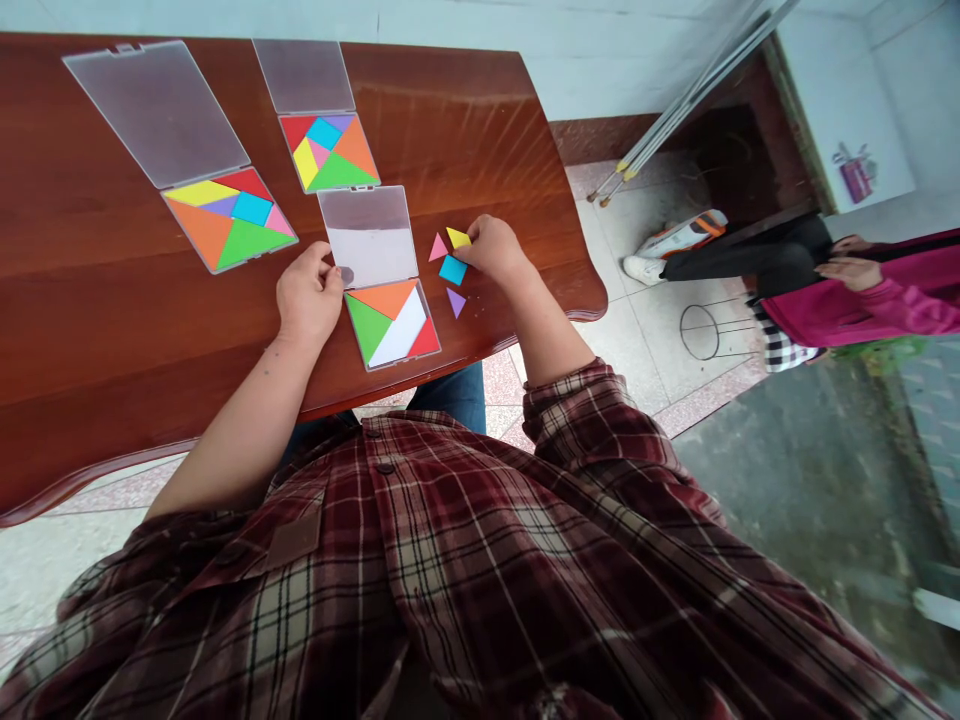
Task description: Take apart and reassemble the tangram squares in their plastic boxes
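Note:
In front of me lies an opened tangram case [367, 238] with its clear lid folded back. Its tray holds an orange triangle [384, 298], a green triangle [366, 328] and a red triangle [426, 340], with a bare white strip between them. My left hand [309, 295] is curled at the case's left edge near the hinge, fingertips touching it. Right of the case, my right hand [491, 248] has its fingers closed over the end of a yellow tangram piece [456, 237]. Beside it lie a blue square [452, 270], a pink triangle [437, 248] and a purple triangle [455, 302].
Two filled tangram cases, one at the left [225, 235] and one at the back [330, 160], lie open on the brown wooden table [465, 120]. Crutches [652, 135] lean beyond the table. A person in a pink jacket [885, 285] sits at the right.

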A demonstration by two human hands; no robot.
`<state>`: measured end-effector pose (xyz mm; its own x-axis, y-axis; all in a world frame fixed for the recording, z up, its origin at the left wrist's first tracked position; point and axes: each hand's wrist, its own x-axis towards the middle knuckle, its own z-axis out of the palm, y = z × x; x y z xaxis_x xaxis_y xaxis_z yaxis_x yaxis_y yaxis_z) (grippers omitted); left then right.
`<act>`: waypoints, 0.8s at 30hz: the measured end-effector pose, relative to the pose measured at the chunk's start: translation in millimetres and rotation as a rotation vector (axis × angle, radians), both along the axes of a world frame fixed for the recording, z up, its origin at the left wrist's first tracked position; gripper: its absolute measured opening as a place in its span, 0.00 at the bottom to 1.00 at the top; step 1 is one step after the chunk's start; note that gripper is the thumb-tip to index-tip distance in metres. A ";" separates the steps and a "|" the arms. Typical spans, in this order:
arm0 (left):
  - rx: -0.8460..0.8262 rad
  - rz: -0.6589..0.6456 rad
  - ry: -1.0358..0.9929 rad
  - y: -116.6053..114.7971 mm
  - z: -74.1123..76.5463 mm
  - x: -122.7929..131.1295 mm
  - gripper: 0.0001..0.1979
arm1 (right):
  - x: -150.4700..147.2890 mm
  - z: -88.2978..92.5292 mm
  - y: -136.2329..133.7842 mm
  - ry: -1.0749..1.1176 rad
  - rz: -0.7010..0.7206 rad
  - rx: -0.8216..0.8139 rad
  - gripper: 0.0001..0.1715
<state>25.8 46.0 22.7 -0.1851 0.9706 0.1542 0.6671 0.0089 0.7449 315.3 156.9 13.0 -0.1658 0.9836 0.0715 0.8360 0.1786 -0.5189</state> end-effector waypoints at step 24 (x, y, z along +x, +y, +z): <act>0.045 0.006 -0.015 6.3 -9.9 0.2 0.07 | -61.7 62.7 -116.1 0.140 0.551 -0.441 0.13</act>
<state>26.0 52.3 12.8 -0.1931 0.9616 0.1949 0.6561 -0.0212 0.7544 253.6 40.7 75.7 -0.6650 0.7016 -0.2561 0.6047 0.3045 -0.7360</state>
